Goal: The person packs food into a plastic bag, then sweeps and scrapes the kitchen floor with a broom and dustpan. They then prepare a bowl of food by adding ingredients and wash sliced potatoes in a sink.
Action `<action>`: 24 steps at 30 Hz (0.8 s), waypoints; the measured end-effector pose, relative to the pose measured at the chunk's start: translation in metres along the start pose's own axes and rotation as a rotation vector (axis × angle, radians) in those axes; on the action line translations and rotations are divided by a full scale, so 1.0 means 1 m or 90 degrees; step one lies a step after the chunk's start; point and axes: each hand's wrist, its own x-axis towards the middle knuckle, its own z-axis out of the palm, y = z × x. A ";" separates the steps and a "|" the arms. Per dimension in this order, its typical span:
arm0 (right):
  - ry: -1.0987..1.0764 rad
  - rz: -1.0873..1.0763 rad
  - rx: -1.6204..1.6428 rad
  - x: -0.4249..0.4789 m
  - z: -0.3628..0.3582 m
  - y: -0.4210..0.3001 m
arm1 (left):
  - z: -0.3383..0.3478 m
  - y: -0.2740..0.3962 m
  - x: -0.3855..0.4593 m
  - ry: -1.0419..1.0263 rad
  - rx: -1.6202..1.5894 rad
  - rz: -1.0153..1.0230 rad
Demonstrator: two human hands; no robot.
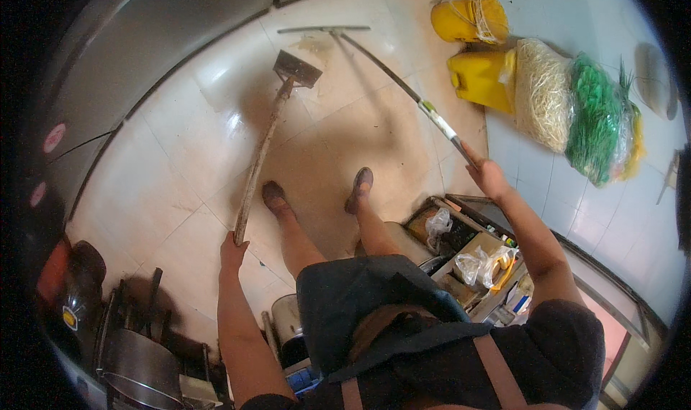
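Note:
My left hand (pixel 232 251) grips the lower end of a worn wooden handle. At the handle's far end a flat, dark rectangular scraper head (pixel 298 69) is over the tiled floor; whether it touches the tiles I cannot tell. My right hand (pixel 487 177) is closed around the grip of a long metal pole, which has a white and green wrapped section. That pole ends in a thin, wide floor squeegee (pixel 324 29), near a damp brownish patch on the floor (pixel 216 135). The two tools stand apart, their heads close to each other.
Metal equipment (pixel 178 38) lines the left. A yellow bucket (pixel 469 17), a yellow jerrycan (pixel 482 80) and bags of pale shreds (pixel 542 91) and green material (pixel 595 118) are at the right wall. A cluttered shelf (pixel 469 259) and metal pots (pixel 141 364) are near my body.

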 end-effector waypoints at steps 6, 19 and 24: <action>0.015 -0.024 -0.055 0.047 0.015 -0.012 | -0.004 0.000 0.009 0.015 0.069 0.054; 0.047 0.011 0.189 -0.002 0.024 -0.006 | -0.011 0.016 0.036 0.027 0.134 0.079; -0.057 0.172 0.323 0.045 0.007 -0.065 | -0.021 0.005 0.054 0.018 0.184 0.123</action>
